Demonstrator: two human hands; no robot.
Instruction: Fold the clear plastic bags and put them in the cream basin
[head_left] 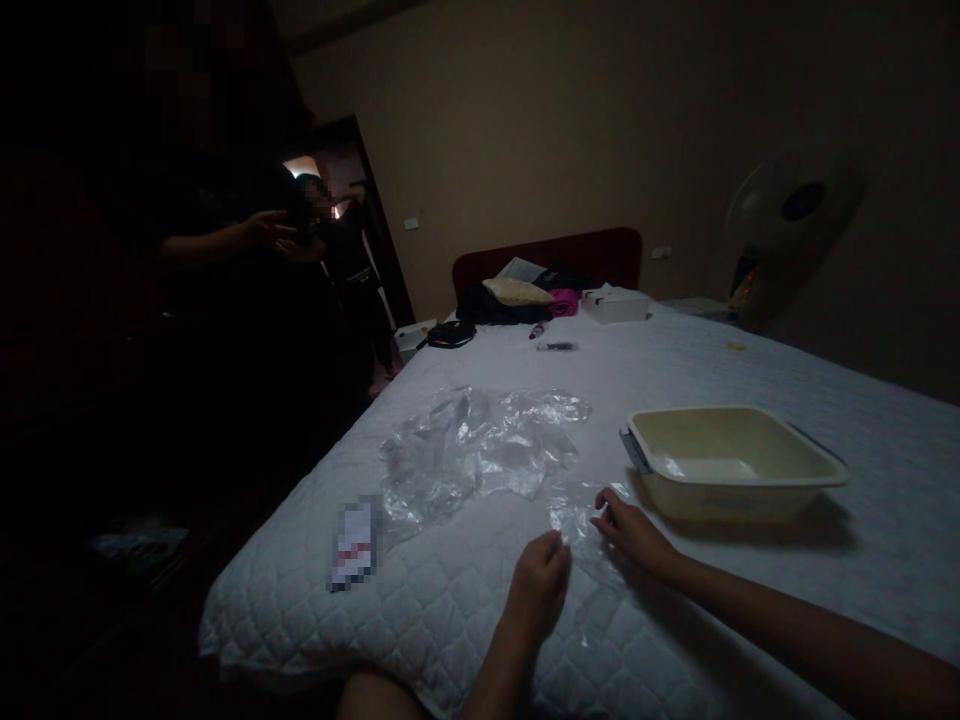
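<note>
The thin plastic bag [574, 508] on the bed [285, 570] could tear if tugged unevenly. Of two hands, the left hand [537, 585] curls at its edge, grip unclear; the right hand [637, 535] is loosely open over it. One tub [731, 505] sits near; the crumpled plastic [480, 440] is uncountable.

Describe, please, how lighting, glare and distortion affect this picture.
Head view: dim overall, nearly black at left; bright glare flecks on the crumpled clear plastic; a soft shadow beside the cream tub; the fan faint against the wall; the door frame tilted; pixelation masking some patches.
</note>
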